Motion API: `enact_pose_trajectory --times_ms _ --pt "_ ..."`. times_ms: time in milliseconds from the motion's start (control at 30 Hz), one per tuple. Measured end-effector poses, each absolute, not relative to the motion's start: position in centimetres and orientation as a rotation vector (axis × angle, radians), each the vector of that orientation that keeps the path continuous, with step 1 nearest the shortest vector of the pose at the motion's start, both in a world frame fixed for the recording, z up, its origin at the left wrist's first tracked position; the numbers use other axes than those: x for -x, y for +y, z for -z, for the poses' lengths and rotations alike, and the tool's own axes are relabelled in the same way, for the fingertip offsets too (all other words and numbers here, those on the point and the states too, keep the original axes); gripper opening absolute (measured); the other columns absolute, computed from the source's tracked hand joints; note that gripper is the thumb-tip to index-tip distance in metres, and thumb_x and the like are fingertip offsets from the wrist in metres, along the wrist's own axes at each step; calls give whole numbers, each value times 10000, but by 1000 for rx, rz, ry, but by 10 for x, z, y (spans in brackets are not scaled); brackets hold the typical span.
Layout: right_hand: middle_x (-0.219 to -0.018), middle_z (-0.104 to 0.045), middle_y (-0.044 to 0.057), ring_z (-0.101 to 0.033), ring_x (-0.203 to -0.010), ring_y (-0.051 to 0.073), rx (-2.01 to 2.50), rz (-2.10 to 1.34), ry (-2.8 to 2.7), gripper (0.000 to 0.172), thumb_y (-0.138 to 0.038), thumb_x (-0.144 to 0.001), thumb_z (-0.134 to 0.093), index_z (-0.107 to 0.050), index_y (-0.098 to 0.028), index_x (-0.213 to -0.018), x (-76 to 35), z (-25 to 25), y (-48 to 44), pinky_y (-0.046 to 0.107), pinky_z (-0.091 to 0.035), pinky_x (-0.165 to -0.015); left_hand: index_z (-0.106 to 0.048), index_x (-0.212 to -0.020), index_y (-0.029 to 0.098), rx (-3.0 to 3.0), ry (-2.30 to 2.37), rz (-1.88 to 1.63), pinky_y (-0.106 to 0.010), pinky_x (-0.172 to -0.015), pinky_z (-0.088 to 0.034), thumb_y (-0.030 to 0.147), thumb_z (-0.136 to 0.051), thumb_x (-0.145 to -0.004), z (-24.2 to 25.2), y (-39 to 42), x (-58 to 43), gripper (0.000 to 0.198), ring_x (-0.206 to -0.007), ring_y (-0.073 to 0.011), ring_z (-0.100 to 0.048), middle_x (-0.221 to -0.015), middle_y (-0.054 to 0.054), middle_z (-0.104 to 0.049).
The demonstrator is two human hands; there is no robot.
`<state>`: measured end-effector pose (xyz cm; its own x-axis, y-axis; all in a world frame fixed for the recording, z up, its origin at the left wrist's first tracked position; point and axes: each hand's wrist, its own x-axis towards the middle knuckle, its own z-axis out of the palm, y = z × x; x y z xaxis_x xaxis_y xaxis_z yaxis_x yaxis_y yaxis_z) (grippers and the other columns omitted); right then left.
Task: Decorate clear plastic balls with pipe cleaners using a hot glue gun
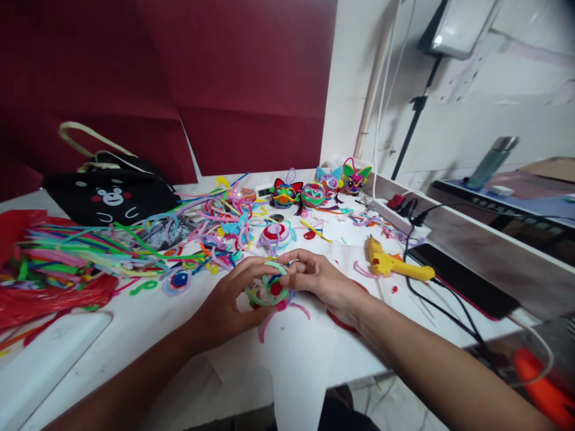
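Both hands meet over a small ball-shaped pipe-cleaner craft of light green, pink and red strands at the middle of the white table. My left hand cups it from the left, fingers curled on its side. My right hand pinches its upper right edge with thumb and fingertips. Pink strands trail from under the craft toward me.
A heap of coloured pipe cleaners lies left on a red plastic bag. A black bear-face bag sits behind it. Finished cat-face crafts line the back. A yellow glue gun, black cables and a phone lie right.
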<state>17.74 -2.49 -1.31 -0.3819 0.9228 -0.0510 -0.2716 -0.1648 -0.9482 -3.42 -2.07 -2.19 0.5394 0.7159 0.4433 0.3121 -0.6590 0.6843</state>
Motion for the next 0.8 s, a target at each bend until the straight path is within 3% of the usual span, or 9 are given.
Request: enact_pose_trajectory --times_ms 433,800 --pt "-615 -575 -69 -479 -532 71 870 -1605 -1260 412 -275 -640 -772 -600 -156 -995 -173 20 -23 215 -353 -562 -530 -1215 294 -2480 871 -973 -360 -960 -459 226 -676 -793 24 -24 32 452 -1195 -249 -511 -1260 -81 -525" --pt "-612 -531 -84 -430 -521 69 892 -1539 -1324 418 -253 -635 -709 -546 -158 -1008 -171 23 -22 229 -318 -542 -517 -1214 309 -2420 839 -979 -329 -938 -459 218 -671 -792 29 -22 31 458 -1190 -245 -507 -1257 -74 -497"
